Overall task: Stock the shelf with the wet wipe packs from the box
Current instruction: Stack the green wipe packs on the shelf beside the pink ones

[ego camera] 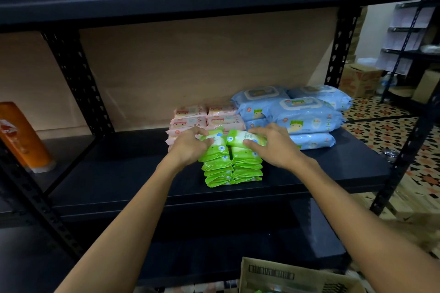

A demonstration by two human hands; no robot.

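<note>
Two side-by-side stacks of small green wet wipe packs [232, 166] stand on the black shelf board [119, 169]. My left hand [190, 145] grips the top pack of the left stack, fingers curled over it. The top pack of the right stack [240, 138] is held by my right hand [273, 145], thumb on its front face. Behind the green stacks sit pink wipe packs [190, 116] and, to their right, large blue wipe packs [307, 114]. The cardboard box [295, 278] shows at the bottom edge, with something green inside.
An orange bottle [21, 135] stands in the neighbouring bay at the left. Black perforated uprights [78, 78] frame the bay. Bare black board lies left of the green stacks. At the right are a patterned tile floor, another rack and cardboard boxes [359, 81].
</note>
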